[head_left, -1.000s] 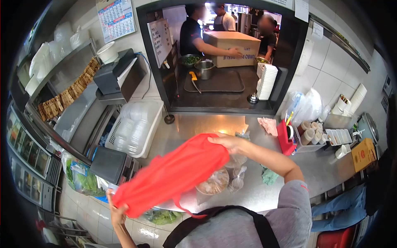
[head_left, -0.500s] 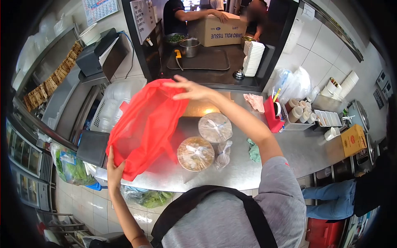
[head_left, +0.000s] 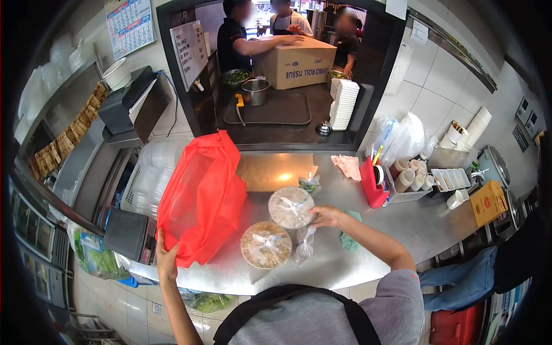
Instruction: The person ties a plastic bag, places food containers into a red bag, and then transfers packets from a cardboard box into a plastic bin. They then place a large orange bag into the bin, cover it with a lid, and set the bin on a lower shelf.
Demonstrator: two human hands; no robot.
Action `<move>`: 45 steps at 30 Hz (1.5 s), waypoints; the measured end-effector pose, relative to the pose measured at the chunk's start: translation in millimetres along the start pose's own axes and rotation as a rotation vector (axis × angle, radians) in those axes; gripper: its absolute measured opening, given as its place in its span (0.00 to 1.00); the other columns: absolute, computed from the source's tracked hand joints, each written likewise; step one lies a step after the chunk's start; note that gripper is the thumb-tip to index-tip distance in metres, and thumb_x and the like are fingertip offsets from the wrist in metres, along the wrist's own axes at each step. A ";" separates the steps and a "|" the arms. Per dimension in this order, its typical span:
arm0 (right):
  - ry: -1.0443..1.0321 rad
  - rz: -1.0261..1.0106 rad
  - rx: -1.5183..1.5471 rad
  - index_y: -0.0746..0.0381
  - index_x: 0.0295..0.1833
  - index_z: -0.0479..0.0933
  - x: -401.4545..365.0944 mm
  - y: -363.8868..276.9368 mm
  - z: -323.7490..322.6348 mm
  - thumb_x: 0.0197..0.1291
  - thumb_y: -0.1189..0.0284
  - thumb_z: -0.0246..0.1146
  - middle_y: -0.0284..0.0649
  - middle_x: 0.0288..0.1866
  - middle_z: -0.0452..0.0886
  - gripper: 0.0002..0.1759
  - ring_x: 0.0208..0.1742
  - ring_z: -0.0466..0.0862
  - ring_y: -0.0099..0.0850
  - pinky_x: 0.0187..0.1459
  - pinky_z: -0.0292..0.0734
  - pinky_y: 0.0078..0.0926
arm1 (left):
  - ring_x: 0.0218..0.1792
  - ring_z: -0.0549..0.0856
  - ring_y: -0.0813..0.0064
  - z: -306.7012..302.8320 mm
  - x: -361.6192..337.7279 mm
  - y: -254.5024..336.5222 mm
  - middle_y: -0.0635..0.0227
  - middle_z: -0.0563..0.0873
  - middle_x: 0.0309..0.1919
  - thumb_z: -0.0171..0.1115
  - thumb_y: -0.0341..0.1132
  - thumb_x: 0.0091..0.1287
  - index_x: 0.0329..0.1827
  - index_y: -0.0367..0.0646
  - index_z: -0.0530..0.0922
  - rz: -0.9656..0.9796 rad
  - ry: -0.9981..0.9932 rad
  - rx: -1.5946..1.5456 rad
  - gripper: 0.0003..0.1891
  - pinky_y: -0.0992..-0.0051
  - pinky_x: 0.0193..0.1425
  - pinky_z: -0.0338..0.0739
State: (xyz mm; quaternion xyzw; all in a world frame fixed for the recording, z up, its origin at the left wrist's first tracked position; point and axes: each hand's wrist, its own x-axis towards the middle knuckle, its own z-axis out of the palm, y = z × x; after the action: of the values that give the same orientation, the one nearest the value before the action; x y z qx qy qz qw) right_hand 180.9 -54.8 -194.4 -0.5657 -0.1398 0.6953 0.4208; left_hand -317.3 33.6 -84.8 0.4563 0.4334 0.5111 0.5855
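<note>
My left hand (head_left: pixel 167 261) is closed on the lower left rim of a red bag (head_left: pixel 210 198), which stands with its mouth spread on the steel counter. My right hand (head_left: pixel 328 217) touches the right edge of a round, plastic-wrapped container (head_left: pixel 291 207), its fingers stretched towards the side. A second wrapped container (head_left: pixel 265 245), with brownish food showing through, sits nearer to me. Beside both lies a small knotted clear bag (head_left: pixel 304 246). Another small bag with something green (head_left: pixel 310 183) rests behind them.
A green cloth (head_left: pixel 349 233) and a pink cloth (head_left: pixel 346 167) lie on the right. Beyond the hatch, people stand around a cardboard box (head_left: pixel 302 63). A tray (head_left: pixel 267 109) holds a yellow-handled knife (head_left: pixel 240 106). Clear lids fill a white basket (head_left: pixel 135 187) at left.
My right hand has let go of the red bag's far rim and moved right and down to the far container. The bag's rim has settled; my left hand still holds it.
</note>
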 end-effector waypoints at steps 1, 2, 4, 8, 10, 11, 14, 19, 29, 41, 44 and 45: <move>-0.023 0.001 0.049 0.68 0.60 0.64 5.1 1.8 -2.4 0.51 0.66 0.66 0.51 0.61 0.68 0.32 0.59 0.71 0.50 0.60 0.67 0.52 | 0.64 0.68 0.68 1.5 0.1 3.1 0.55 0.59 0.69 0.59 0.16 0.52 0.71 0.33 0.48 -0.009 -0.013 -0.004 0.43 0.72 0.64 0.68; -0.049 0.004 0.099 0.67 0.60 0.64 11.6 4.1 -3.4 0.52 0.67 0.64 0.50 0.61 0.69 0.31 0.59 0.72 0.49 0.59 0.67 0.51 | 0.64 0.68 0.68 0.8 0.1 6.1 0.55 0.59 0.69 0.60 0.16 0.52 0.71 0.33 0.48 -0.017 -0.023 -0.004 0.43 0.72 0.63 0.68; -0.073 -0.010 0.137 0.63 0.60 0.65 12.2 -2.4 5.0 0.54 0.67 0.60 0.48 0.59 0.70 0.28 0.58 0.73 0.45 0.58 0.69 0.49 | 0.63 0.69 0.68 -3.2 4.5 4.9 0.55 0.59 0.69 0.61 0.15 0.51 0.71 0.34 0.47 0.004 -0.030 -0.007 0.45 0.72 0.63 0.69; -0.022 -0.037 0.215 0.60 0.61 0.63 7.4 -1.2 14.1 0.51 0.67 0.60 0.46 0.59 0.70 0.30 0.57 0.74 0.44 0.57 0.70 0.48 | 0.64 0.68 0.68 -2.8 -1.2 14.0 0.53 0.59 0.68 0.63 0.14 0.48 0.72 0.34 0.47 -0.010 -0.038 -0.002 0.47 0.72 0.64 0.69; -0.037 -0.050 0.239 0.60 0.61 0.64 11.6 -0.2 5.3 0.50 0.68 0.61 0.45 0.59 0.70 0.30 0.58 0.74 0.44 0.56 0.71 0.48 | 0.64 0.68 0.68 -3.8 -3.5 16.8 0.54 0.59 0.68 0.63 0.14 0.48 0.72 0.34 0.46 -0.024 -0.044 0.043 0.47 0.71 0.64 0.69; -0.045 -0.048 0.250 0.60 0.61 0.65 14.7 -1.6 1.1 0.50 0.68 0.61 0.44 0.59 0.70 0.30 0.58 0.73 0.44 0.55 0.72 0.49 | 0.64 0.68 0.68 -5.0 -5.4 17.9 0.54 0.59 0.68 0.64 0.14 0.48 0.72 0.34 0.46 -0.038 -0.042 0.066 0.48 0.71 0.64 0.69; -0.029 -0.163 0.232 0.61 0.60 0.64 -4.2 -24.8 8.7 0.49 0.67 0.61 0.46 0.59 0.70 0.30 0.56 0.75 0.46 0.55 0.72 0.48 | 0.65 0.66 0.70 -8.1 -6.9 17.2 0.55 0.58 0.69 0.65 0.15 0.46 0.72 0.33 0.45 -0.036 -0.039 0.113 0.49 0.74 0.65 0.66; -0.007 -0.348 0.077 0.64 0.60 0.62 -61.1 -90.0 52.7 0.50 0.67 0.58 0.49 0.59 0.70 0.30 0.54 0.77 0.45 0.51 0.77 0.45 | 0.67 0.63 0.71 -10.3 -10.2 12.0 0.56 0.56 0.70 0.67 0.17 0.45 0.72 0.33 0.44 0.010 -0.044 0.171 0.51 0.75 0.67 0.60; -0.514 -0.317 0.257 0.68 0.63 0.59 -88.1 -139.6 230.6 0.50 0.73 0.53 0.53 0.60 0.67 0.31 0.60 0.72 0.48 0.59 0.71 0.52 | 0.68 0.61 0.69 17.5 -9.8 12.9 0.52 0.60 0.68 0.72 0.22 0.41 0.71 0.30 0.42 0.030 -0.103 0.200 0.56 0.74 0.69 0.56; -0.575 0.076 -0.122 0.68 0.63 0.58 44.7 -52.1 313.5 0.40 0.78 0.47 0.49 0.58 0.70 0.36 0.60 0.73 0.45 0.58 0.69 0.56 | 0.70 0.59 0.65 -21.3 33.7 -13.5 0.49 0.54 0.70 0.55 0.22 0.51 0.72 0.33 0.37 0.059 -0.075 0.508 0.46 0.74 0.70 0.54; -0.488 0.152 -0.134 0.65 0.62 0.61 61.3 -25.7 309.4 0.38 0.78 0.49 0.47 0.58 0.71 0.36 0.60 0.72 0.45 0.61 0.66 0.57 | 0.71 0.54 0.54 -10.4 29.5 -7.1 0.41 0.53 0.69 0.55 0.25 0.51 0.73 0.37 0.38 0.124 -0.181 0.831 0.47 0.70 0.71 0.51; -0.465 0.173 -0.123 0.65 0.61 0.62 66.8 -18.0 307.1 0.38 0.78 0.49 0.46 0.58 0.71 0.35 0.60 0.72 0.45 0.61 0.66 0.57 | 0.71 0.53 0.52 -4.5 27.2 -9.5 0.39 0.53 0.69 0.55 0.25 0.51 0.73 0.38 0.39 0.138 -0.221 0.924 0.47 0.69 0.71 0.51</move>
State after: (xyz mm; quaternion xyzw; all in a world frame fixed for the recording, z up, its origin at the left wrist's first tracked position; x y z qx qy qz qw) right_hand -89.5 92.3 -128.5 -0.4249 -0.2259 0.8303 0.2813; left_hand -316.9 60.5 -96.0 0.7480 0.5191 0.2510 0.3287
